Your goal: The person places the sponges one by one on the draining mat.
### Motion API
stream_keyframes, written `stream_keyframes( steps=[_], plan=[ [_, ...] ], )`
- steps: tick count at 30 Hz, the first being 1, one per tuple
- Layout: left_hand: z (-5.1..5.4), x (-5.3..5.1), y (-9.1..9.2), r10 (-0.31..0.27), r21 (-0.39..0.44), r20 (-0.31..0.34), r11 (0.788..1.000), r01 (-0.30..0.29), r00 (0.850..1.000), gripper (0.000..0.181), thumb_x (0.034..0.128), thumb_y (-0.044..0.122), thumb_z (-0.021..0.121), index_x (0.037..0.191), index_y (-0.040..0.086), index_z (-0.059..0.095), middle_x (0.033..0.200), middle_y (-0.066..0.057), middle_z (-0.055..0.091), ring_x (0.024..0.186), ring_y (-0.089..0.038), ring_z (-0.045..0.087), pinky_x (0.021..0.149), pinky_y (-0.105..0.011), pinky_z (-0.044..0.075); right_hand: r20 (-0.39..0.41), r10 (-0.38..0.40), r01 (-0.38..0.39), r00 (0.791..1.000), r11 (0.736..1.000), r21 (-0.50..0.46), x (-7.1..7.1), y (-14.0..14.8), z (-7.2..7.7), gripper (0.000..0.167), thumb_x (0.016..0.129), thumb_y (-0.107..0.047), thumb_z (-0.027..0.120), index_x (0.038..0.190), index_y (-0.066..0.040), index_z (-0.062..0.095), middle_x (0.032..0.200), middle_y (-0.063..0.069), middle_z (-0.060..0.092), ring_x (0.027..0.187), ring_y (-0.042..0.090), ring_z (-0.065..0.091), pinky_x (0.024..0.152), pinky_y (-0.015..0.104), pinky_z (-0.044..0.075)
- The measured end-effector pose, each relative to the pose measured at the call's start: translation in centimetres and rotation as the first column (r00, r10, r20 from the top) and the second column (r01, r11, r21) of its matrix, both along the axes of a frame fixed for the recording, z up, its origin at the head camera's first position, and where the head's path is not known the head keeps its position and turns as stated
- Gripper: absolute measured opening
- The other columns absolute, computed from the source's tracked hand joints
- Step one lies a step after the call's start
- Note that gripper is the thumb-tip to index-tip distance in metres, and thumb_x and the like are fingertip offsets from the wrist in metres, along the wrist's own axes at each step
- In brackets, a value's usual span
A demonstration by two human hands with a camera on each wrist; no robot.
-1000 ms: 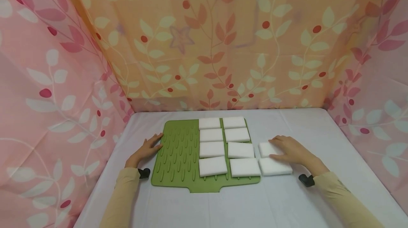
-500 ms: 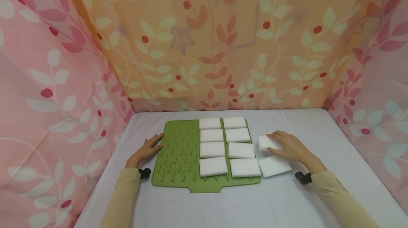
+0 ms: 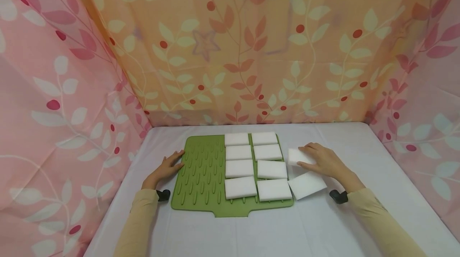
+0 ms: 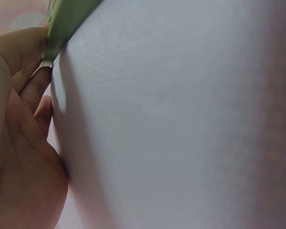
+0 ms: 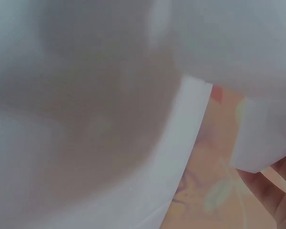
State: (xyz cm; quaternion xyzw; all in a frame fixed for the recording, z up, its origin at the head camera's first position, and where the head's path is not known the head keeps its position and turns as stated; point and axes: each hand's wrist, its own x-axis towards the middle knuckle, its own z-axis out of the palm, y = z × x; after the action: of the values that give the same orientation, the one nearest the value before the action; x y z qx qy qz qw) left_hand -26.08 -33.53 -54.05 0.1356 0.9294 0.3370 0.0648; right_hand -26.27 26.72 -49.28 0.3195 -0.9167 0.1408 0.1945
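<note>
In the head view, my right hand pinches a white sponge block between thumb and fingers, just right of the green mat. Below that hand a second white sponge block tilts, its left corner against the block at the mat's near right. Two columns of white sponge blocks lie flat on the right half of the green ridged mat. The fingertips of my left hand touch the mat's left edge. In the right wrist view the pinched block is blurred, with fingers at its edge.
A white cloth covers the table. Patterned curtains rise behind and on both sides. The mat has a tab at its near edge. A black wrist camera sits under the right wrist, another by the left.
My right hand has lifted the pinched sponge block and shifted slightly away and left. The lower block has turned and tilted, nudging the near right block on the mat. My left hand stays put.
</note>
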Motion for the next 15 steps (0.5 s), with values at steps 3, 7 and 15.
stream_keyframes(
  steps=[3, 7, 15],
  plan=[
    [-0.05, -0.02, -0.03, 0.003, -0.005, 0.006, 1.000, -0.003, 1.000, 0.060, 0.0954, 0.029, 0.051, 0.146, 0.008, 0.027, 0.151, -0.019, 0.022, 0.140, -0.040, 0.012, 0.108, -0.063, -0.009, 0.008, -0.004, 0.004, 1.000, 1.000, 0.002, 0.00, 0.16, -0.02, 0.058, 0.071, -0.047, 0.076, 0.113, -0.009, 0.066, 0.101, 0.003, 0.062, 0.089, 0.020, 0.060, 0.070, 0.041, 0.053],
    [-0.13, 0.02, -0.08, 0.002, -0.007, 0.006, 1.000, -0.002, 1.000, 0.060, 0.0954, 0.030, 0.051, 0.146, 0.008, 0.027, 0.151, -0.019, 0.022, 0.140, -0.040, 0.012, 0.108, -0.063, -0.009, 0.009, 0.003, -0.003, 1.000, 1.000, -0.004, 0.07, 0.38, -0.13, 0.057, 0.071, -0.046, 0.076, 0.112, -0.009, 0.066, 0.101, 0.002, 0.062, 0.088, 0.020, 0.060, 0.068, 0.041, 0.053],
    [-0.22, -0.07, -0.12, -0.004, -0.010, 0.000, 1.000, 0.004, 1.000, 0.060, 0.0955, 0.030, 0.051, 0.146, 0.008, 0.027, 0.151, -0.019, 0.022, 0.140, -0.040, 0.012, 0.107, -0.063, -0.008, 0.054, -0.021, 0.020, 0.998, 1.000, 0.021, 0.20, 0.87, -0.38, 0.058, 0.073, -0.050, 0.073, 0.114, -0.010, 0.066, 0.102, 0.003, 0.062, 0.089, 0.020, 0.060, 0.069, 0.042, 0.053]
  ],
)
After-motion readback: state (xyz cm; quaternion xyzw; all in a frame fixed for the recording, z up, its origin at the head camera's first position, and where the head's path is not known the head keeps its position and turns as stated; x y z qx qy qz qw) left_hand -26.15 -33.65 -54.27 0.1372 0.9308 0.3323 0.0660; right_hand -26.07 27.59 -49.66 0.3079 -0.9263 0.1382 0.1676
